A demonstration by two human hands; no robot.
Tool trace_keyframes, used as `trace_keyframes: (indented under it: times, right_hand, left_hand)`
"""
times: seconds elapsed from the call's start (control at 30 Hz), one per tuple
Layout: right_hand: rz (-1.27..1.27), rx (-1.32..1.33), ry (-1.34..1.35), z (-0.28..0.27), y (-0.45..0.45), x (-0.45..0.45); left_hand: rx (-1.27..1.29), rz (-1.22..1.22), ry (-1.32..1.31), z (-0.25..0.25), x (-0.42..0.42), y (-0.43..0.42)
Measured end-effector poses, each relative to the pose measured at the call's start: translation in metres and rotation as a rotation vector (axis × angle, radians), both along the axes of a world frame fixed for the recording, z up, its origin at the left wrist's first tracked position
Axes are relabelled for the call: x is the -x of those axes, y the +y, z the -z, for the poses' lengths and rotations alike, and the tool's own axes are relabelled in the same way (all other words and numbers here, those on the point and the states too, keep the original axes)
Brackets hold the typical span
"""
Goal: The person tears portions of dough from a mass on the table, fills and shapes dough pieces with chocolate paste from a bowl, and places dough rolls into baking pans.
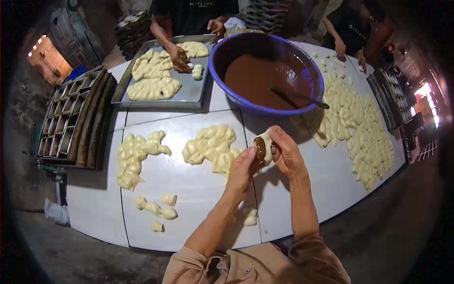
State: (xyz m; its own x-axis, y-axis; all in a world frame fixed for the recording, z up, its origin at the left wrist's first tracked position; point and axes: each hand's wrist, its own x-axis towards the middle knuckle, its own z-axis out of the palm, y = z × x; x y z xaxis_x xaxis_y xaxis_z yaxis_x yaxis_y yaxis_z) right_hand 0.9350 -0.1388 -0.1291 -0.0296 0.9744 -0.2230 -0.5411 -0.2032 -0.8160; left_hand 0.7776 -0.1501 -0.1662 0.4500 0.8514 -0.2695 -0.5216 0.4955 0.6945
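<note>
Between both hands, above the white table, is a piece of pale dough with a glossy brown filling on it. My left hand is closed on the dough's near left side. On the right, my right hand pinches its upper edge. Just left of my left hand lies a cluster of dough pieces. Beyond my hands stands a large blue basin of brown filling, with a dark spatula-like tool resting across its near right side.
The white table carries another dough cluster, loose pieces and a wide spread of dough. A metal tray holds more dough under a co-worker's hand. Stacked moulds stand at left; another person works far right.
</note>
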Motion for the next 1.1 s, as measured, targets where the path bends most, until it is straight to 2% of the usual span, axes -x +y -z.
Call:
trace_keyframes:
  times: [0.03,0.13,0.17,0.2,0.27,0.4,0.47,0.5,0.6,0.63,0.7,0.8,0.9,0.97,1.0,1.03,1.1]
  right_hand:
    - [0.004,0.005,0.022,0.011,-0.010,-0.002]
    - [0.030,-0.202,-0.324,0.016,-0.045,0.024]
    - [-0.002,-0.190,-0.481,0.019,-0.053,0.030]
    - [0.121,-0.345,-0.692,0.025,-0.056,0.044]
    - [0.253,-0.434,-1.092,0.022,-0.067,0.061]
    - [0.374,-0.446,-1.109,0.046,-0.069,0.077]
    - [0.352,-0.407,-1.063,0.036,-0.067,0.083]
    - [0.254,-0.228,-0.923,0.036,-0.066,0.082]
    - [0.193,-0.064,-0.523,0.021,-0.073,0.085]
    - [0.106,-0.071,-0.520,0.011,-0.079,0.081]
    - [0.092,-0.096,-0.485,0.021,-0.084,0.078]
    - [0.101,-0.082,-0.533,0.030,-0.087,0.074]
    - [0.065,-0.100,-0.660,0.029,-0.094,0.068]
    - [0.082,-0.362,-0.759,0.027,-0.100,0.076]
    - [0.090,-0.496,-0.802,0.025,-0.103,0.079]
    - [0.026,-0.420,-0.833,0.021,-0.107,0.079]
    - [0.077,-0.466,-0.715,0.037,-0.102,0.072]
  left_hand:
    - [0.005,-0.011,0.024,0.004,0.008,-0.004]
    - [0.030,-0.128,0.220,0.006,0.027,-0.012]
    - [0.025,-0.170,0.222,0.004,0.029,-0.015]
    - [-0.011,-0.163,0.248,0.003,0.031,-0.019]
    - [-0.081,-0.148,0.300,0.003,0.036,-0.028]
    - [-0.123,-0.292,0.299,-0.009,0.035,-0.040]
    - [-0.109,-0.229,0.298,-0.014,0.045,-0.036]
    - [-0.121,-0.192,0.310,-0.017,0.049,-0.032]
    - [-0.091,0.017,0.327,-0.025,0.066,-0.015]
    - [-0.075,0.084,0.359,-0.021,0.071,-0.009]
    - [-0.078,0.171,0.413,-0.018,0.077,-0.007]
    - [-0.220,0.102,0.368,-0.022,0.071,-0.027]
    - [-0.194,0.117,0.415,-0.024,0.074,-0.030]
    - [-0.099,0.162,0.429,-0.022,0.083,-0.022]
    - [-0.131,0.148,0.392,-0.023,0.084,-0.024]
    - [-0.162,0.136,0.356,-0.025,0.084,-0.027]
    - [-0.214,0.136,0.376,-0.031,0.079,-0.034]
